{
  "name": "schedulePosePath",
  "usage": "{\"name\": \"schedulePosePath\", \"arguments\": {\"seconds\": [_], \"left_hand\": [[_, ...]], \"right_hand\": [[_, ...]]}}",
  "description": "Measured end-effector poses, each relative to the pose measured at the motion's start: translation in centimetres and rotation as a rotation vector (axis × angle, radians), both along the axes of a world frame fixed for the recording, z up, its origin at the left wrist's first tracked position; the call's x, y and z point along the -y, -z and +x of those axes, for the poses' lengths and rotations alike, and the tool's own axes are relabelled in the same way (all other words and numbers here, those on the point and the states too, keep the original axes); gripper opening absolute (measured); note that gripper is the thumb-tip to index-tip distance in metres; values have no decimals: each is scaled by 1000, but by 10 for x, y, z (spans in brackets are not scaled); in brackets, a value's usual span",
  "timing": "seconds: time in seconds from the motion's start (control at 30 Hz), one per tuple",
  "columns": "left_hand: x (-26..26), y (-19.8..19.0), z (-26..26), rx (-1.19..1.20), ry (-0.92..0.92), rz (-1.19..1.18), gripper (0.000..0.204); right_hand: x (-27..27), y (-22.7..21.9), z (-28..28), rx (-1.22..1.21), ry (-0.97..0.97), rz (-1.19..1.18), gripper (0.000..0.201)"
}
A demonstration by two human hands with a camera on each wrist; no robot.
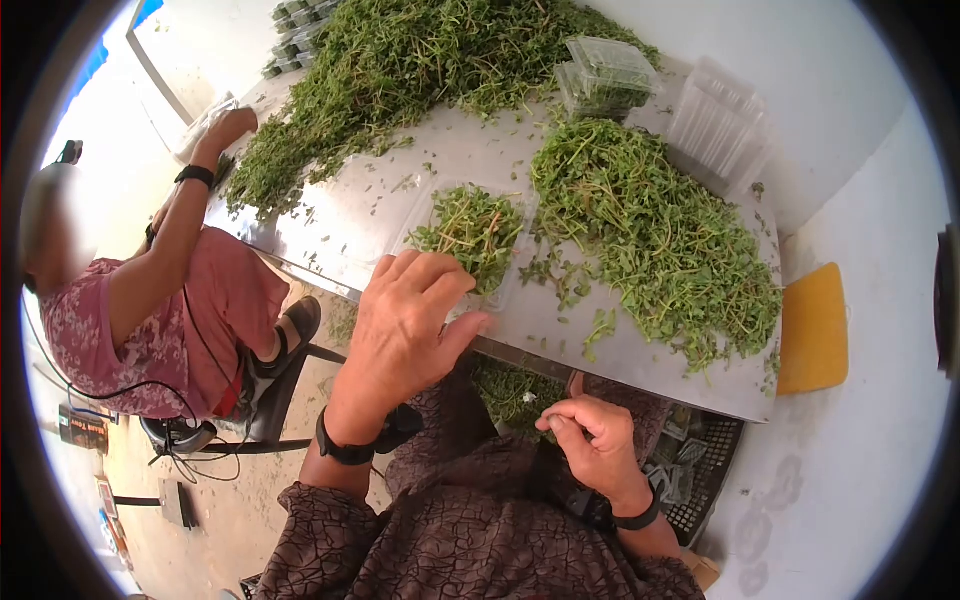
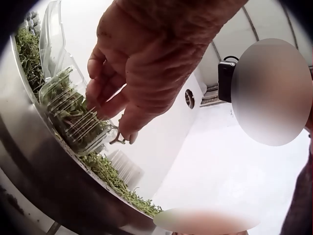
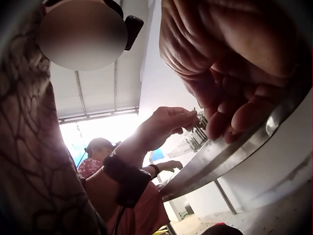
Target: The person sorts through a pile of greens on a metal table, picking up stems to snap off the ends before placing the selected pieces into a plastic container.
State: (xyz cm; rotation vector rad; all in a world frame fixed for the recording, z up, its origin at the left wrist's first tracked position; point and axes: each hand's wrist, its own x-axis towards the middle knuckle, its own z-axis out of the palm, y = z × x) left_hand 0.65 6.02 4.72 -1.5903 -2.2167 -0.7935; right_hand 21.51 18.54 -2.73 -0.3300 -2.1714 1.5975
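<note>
A clear plastic clamshell box (image 1: 512,288) filled with green herb sprigs sits at the near edge of the steel table (image 1: 620,350). My left hand (image 1: 470,300) lies over its near side, fingers curled onto the rim and thumb along the table edge. In the left wrist view the left hand (image 2: 110,122) has its fingertips on the box (image 2: 73,125) and the thumb at its corner. My right hand (image 1: 570,420) is below the table edge over my lap, fingers curled in and thumb against the forefinger. Nothing shows inside the right hand (image 3: 230,112), which sits close under the table's metal rim.
A loose herb pile (image 1: 650,230) lies right of the box and a larger heap (image 1: 420,60) behind it. Stacked clear boxes (image 1: 605,75) and empty lids (image 1: 715,120) stand at the back. Another person (image 1: 170,310) sits at the left. A black crate (image 1: 705,470) is under the table.
</note>
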Motion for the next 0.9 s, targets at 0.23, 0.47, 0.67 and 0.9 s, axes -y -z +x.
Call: {"name": "schedulePosePath", "arguments": {"seconds": [0.23, 0.47, 0.67, 0.9], "left_hand": [[-2, 10, -3, -50, 35, 67, 18], [-2, 0, -2, -84, 32, 66, 22], [-6, -9, -9, -315, -27, 141, 25], [-10, 5, -19, -226, 83, -23, 25]], "right_hand": [[-1, 3, -1, -18, -10, 18, 6], [1, 5, -2, -21, -17, 16, 7], [1, 11, -1, 1, -50, 12, 7], [2, 16, 0, -28, -21, -8, 7]]}}
